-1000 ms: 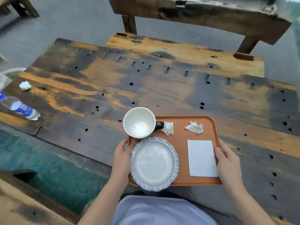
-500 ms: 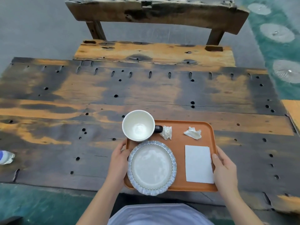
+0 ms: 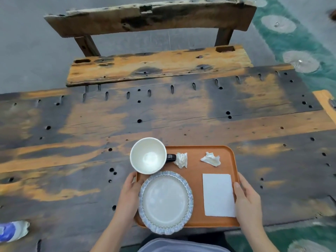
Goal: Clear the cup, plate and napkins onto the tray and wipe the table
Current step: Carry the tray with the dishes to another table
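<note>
An orange tray (image 3: 196, 220) sits at the near edge of the worn wooden table (image 3: 163, 117). On it stand a white cup (image 3: 148, 155) with a dark handle at the back left and a blue-rimmed plate (image 3: 165, 201) at the front left. Two crumpled napkins (image 3: 181, 160) (image 3: 211, 159) lie at the back, and a flat white napkin (image 3: 218, 194) lies at the right. My left hand (image 3: 130, 195) grips the tray's left rim. My right hand (image 3: 247, 199) grips its right rim, thumb over the edge.
A plastic bottle with a blue label (image 3: 12, 230) lies at the table's near left. A wooden bench (image 3: 156, 67) stands beyond the far edge, with a rough backrest beam (image 3: 151, 17) behind it. Green flooring shows at the right.
The view has swung to the right and the bottle has slid toward the left edge of the picture. Both hands keep their hold on the tray's rims.
</note>
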